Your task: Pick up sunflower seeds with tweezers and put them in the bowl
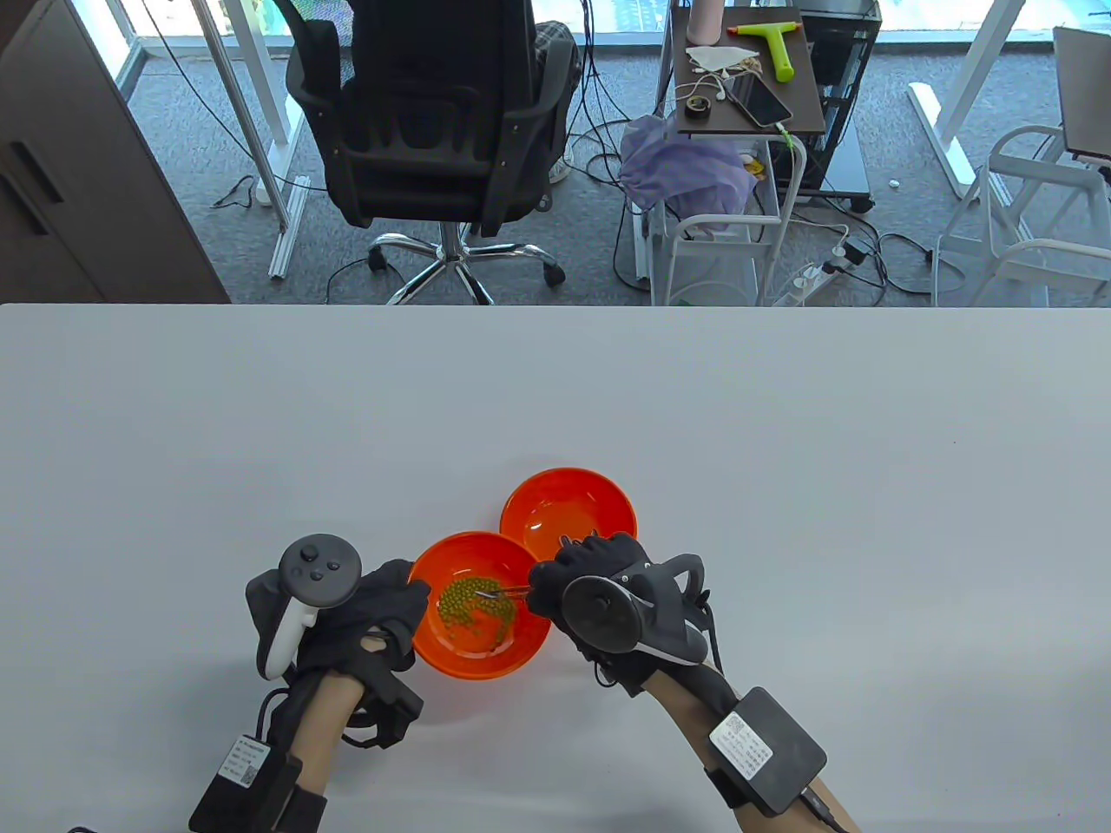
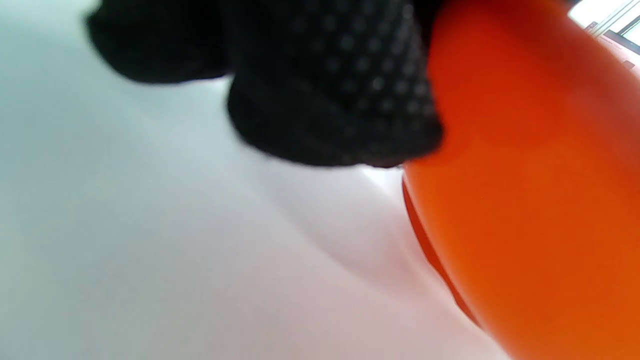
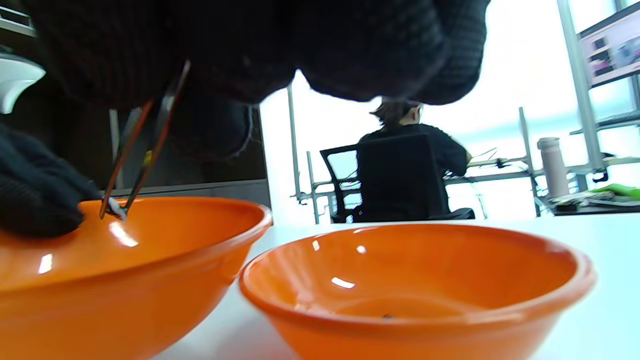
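Seeds fill the near bowl; far bowl touches it. Left hand holds its rim; right hand pinches tweezers over them.

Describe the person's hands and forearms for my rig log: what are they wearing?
Both hands wear black knit gloves with dotted fingertips. The left hand carries a white-and-grey tracker, the right hand a dark grey one. Bare forearms bear black strapped boxes with white labels and cables.
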A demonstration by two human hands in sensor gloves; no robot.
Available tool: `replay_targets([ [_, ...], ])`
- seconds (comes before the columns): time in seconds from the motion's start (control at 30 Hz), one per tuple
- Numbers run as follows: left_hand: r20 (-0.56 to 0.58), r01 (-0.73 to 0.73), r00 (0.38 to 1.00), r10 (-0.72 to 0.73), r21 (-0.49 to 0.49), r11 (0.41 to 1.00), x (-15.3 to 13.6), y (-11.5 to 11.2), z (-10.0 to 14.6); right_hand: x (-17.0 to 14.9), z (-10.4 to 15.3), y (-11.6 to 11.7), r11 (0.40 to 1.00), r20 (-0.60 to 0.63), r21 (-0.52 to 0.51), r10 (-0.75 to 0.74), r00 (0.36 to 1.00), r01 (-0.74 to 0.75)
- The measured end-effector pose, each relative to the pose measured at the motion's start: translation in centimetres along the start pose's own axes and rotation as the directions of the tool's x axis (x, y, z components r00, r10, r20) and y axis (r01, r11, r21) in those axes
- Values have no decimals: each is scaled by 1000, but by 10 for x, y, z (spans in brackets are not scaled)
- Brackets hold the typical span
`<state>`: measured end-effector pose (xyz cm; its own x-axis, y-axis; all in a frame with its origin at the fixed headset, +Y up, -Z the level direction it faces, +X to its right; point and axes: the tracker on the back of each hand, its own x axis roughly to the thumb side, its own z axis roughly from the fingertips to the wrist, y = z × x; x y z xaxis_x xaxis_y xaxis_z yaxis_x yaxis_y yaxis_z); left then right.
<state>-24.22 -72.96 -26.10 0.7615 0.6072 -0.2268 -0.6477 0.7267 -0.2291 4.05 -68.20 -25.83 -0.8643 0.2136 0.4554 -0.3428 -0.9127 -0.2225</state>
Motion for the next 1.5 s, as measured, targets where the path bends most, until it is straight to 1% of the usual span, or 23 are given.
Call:
replay_targets([
  [0.17,-6,0,1000,0,1,1000,-1,0,0,-15,0,-1,998,-115,-61,3,993,-10],
  [0.3,-7,-1,1000,1,1,1000,-1,1,0,-29,0,1,997,-201,-78,9,980,-25],
  [0.5,-8,0,1000,0,0,1000,-1,1,-1,-45,1,13,998,-270,-39,35,962,-47],
  [0.7,-9,1,1000,-1,-4,1000,-1,1,-1,-53,1,23,998,-295,20,67,953,-64],
  [0.87,-5,-1,1000,1,-3,1000,-1,1,-1,-53,1,27,995,-298,40,104,949,-96],
  [0.97,-4,-1,1000,1,-3,1000,0,1,-1,-55,1,31,990,-324,102,128,937,-100],
  [1.03,-4,-1,1000,1,-4,1000,0,1,-1,-57,2,32,993,-330,80,109,938,-88],
  [1.1,-4,-2,1000,2,-3,1000,0,1,-1,-57,1,32,992,-331,97,111,937,-83],
  [1.27,-7,-5,1000,5,2,1000,-1,1,-1,-58,2,27,993,-340,75,109,934,-88],
  [1.5,-32,-31,999,32,47,998,-7,5,-2,-62,2,21,995,-373,41,97,923,-88],
])
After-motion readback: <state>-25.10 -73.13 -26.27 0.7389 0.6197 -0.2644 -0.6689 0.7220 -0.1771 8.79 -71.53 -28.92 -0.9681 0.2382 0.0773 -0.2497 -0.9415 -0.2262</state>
